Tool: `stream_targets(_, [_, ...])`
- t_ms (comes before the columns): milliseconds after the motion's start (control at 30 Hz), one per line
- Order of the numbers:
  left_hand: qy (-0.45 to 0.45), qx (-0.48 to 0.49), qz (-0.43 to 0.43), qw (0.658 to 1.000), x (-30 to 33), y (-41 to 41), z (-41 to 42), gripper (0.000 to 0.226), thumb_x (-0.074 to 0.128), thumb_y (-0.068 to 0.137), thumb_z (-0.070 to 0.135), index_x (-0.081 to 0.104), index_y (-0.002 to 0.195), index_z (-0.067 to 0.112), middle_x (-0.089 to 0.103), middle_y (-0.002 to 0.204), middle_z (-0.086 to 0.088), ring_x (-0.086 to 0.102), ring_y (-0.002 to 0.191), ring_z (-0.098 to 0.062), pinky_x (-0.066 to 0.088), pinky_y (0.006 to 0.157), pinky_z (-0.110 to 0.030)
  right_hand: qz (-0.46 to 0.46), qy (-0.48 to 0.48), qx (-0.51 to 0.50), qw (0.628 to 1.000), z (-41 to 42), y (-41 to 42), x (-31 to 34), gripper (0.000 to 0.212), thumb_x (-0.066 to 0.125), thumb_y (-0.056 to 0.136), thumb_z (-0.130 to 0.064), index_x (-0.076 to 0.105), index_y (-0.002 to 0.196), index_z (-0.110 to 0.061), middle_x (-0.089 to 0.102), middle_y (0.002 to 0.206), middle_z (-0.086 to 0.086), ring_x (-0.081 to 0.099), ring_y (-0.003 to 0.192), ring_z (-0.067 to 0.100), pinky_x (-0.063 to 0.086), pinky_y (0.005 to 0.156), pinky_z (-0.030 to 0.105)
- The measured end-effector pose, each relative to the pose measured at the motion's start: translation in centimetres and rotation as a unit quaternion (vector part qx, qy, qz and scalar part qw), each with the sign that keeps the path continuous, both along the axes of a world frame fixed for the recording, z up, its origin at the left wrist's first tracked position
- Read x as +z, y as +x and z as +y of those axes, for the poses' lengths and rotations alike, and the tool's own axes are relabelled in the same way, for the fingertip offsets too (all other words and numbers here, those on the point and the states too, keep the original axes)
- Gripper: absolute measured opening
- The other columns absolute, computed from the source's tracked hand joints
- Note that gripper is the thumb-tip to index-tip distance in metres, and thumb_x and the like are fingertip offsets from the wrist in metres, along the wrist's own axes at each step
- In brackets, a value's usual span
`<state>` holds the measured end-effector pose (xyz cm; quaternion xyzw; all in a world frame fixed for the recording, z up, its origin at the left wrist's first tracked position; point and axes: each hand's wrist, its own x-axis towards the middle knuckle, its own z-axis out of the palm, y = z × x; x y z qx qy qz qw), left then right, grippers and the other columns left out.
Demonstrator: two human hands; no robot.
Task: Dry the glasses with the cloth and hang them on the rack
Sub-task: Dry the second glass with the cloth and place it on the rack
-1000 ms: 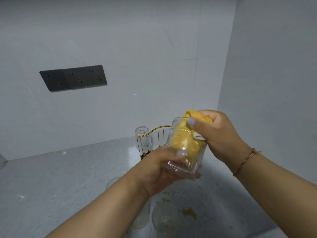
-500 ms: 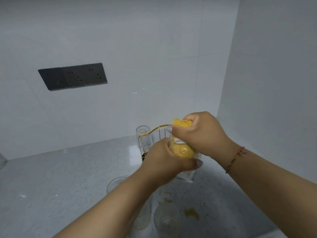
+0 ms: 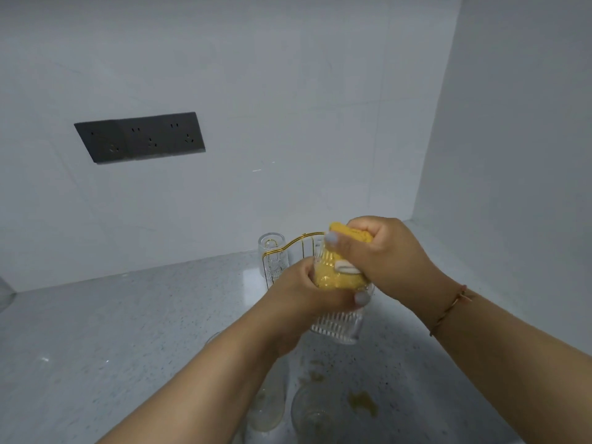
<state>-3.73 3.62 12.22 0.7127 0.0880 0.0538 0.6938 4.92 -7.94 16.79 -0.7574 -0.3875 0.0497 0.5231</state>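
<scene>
A: Counter (image 3: 96, 331) fills the lower frame; socket panel (image 3: 141, 137) upper left; where's the ribbed glass (image 3: 336, 325)?

B: Centre, long axis near upright, base down, mouth tipped up-right; left hand (image 3: 307, 296) wrapped shut around it; right hand (image 3: 384, 261) fisted on the yellow cloth (image 3: 339, 277) stuffed inside.

A: Behind?

B: Gold rack (image 3: 304, 240), partly hidden, one glass (image 3: 272, 254) inverted on it; two glasses (image 3: 312, 415) at bottom centre.

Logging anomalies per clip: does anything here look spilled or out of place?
Yes: yellowish-brown smears mark the grey counter beside the waiting glasses, below the held glass. Nothing looks broken.
</scene>
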Motion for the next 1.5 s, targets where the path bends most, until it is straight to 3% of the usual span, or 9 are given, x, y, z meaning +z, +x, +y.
stream_targets(200, [-0.109, -0.002, -0.002, 0.994, -1.2, -0.1, 0.6, 0.06, 0.08, 0.059, 0.016, 0.061, 0.116, 0.007, 0.069, 0.088, -0.005, 0.067, 0.081, -0.023, 0.054, 0.075, -0.039, 0.333, 0.305, -0.137, 0.882, -0.4, 2.5, -1.0, 0.051, 0.05, 0.09, -0.051, 0.064, 0.112, -0.008, 0.072, 0.102, 0.004, 0.069, 0.093, 0.019, 0.053, 0.089, 0.046])
stream_targets(333, [-0.19, 0.077, -0.072, 0.976, -0.9, 0.0, 0.9, 0.064, 0.078, 0.05, 0.022, 0.065, 0.111, 0.008, 0.072, 0.092, -0.011, 0.072, 0.085, -0.029, 0.06, 0.074, -0.043, 0.218, 0.305, -0.189, 0.907, -2.1, -1.7, -3.0, 0.06, 0.033, 0.091, -0.061, 0.05, 0.124, -0.015, 0.063, 0.104, 0.002, 0.067, 0.075, 0.002, 0.049, 0.058, 0.007])
stream_targets(433, [-0.17, 0.093, -0.117, 0.974, -1.2, 0.5, 0.4, 0.073, 0.077, 0.06, 0.018, 0.057, 0.128, 0.001, 0.066, 0.12, -0.027, 0.065, 0.109, -0.043, 0.052, 0.094, -0.056, 0.108, 0.253, -0.153, 0.949, -1.2, -6.9, -5.7, 0.064, 0.036, 0.073, -0.079, 0.046, 0.1, -0.021, 0.061, 0.065, 0.0, 0.053, 0.053, 0.005, 0.042, 0.049, 0.016])
stream_targets(567, [-0.139, 0.062, -0.139, 0.979, -2.1, 0.6, -0.5, 0.076, 0.079, 0.061, 0.012, 0.049, 0.128, -0.008, 0.066, 0.115, -0.029, 0.064, 0.108, -0.045, 0.053, 0.091, -0.052, 0.159, 0.254, -0.126, 0.946, -0.4, -5.6, -5.8, 0.043, 0.035, 0.084, -0.064, 0.05, 0.089, -0.025, 0.062, 0.063, -0.022, 0.057, 0.058, -0.008, 0.047, 0.061, 0.016])
stream_targets(700, [-0.029, 0.084, -0.142, 0.986, -2.3, 0.6, -0.9, 0.108, 0.088, 0.051, 0.022, 0.035, 0.144, 0.004, 0.058, 0.132, -0.022, 0.059, 0.122, -0.036, 0.047, 0.102, -0.056, 0.489, 0.313, -0.026, 0.814, -0.3, -2.8, -6.6, 0.062, 0.044, 0.081, -0.061, 0.056, 0.124, -0.018, 0.067, 0.117, 0.011, 0.065, 0.107, 0.028, 0.047, 0.097, 0.05])
stream_targets(867, [0.113, 0.169, -0.17, 0.964, -1.9, 0.8, -0.9, 0.087, 0.086, 0.05, 0.029, 0.048, 0.128, 0.035, 0.06, 0.126, 0.009, 0.058, 0.119, -0.004, 0.051, 0.096, -0.025, 0.571, 0.346, -0.007, 0.744, -0.6, -3.8, -7.7, 0.049, 0.038, 0.095, -0.042, 0.056, 0.126, -0.01, 0.068, 0.115, 0.016, 0.066, 0.105, 0.032, 0.054, 0.085, 0.048])
stream_targets(1233, [0.147, 0.188, -0.096, 0.966, -1.7, 1.5, 2.1, 0.065, 0.088, 0.061, 0.018, 0.05, 0.11, 0.04, 0.066, 0.103, 0.017, 0.063, 0.094, 0.009, 0.052, 0.077, -0.016, 0.332, 0.288, -0.087, 0.894, -3.1, -2.9, -7.0, 0.09, 0.065, 0.044, -0.083, 0.061, 0.118, -0.03, 0.071, 0.11, -0.003, 0.068, 0.1, 0.019, 0.052, 0.09, 0.046])
stream_targets(1367, [0.169, 0.117, -0.025, 0.978, -1.8, 1.5, 2.1, 0.061, 0.089, 0.062, 0.022, 0.053, 0.109, 0.034, 0.069, 0.102, 0.012, 0.067, 0.091, 0.005, 0.054, 0.078, -0.018, 0.157, 0.255, -0.07, 0.952, -3.6, -1.9, -5.4, 0.068, 0.049, 0.065, -0.082, 0.06, 0.094, -0.021, 0.065, 0.082, 0.008, 0.063, 0.07, 0.023, 0.055, 0.066, 0.041])
stream_targets(1500, [0.212, 0.044, 0.069, 0.974, -1.3, 1.7, 2.6, 0.105, 0.085, 0.043, 0.06, 0.043, 0.133, 0.027, 0.065, 0.116, 0.002, 0.064, 0.106, -0.017, 0.052, 0.097, -0.047, 0.055, 0.208, -0.019, 0.976, -3.7, -1.0, -5.5, 0.066, 0.034, 0.086, -0.068, 0.052, 0.064, -0.008, 0.053, 0.048, -0.003, 0.046, 0.043, 0.001, 0.039, 0.048, 0.01])
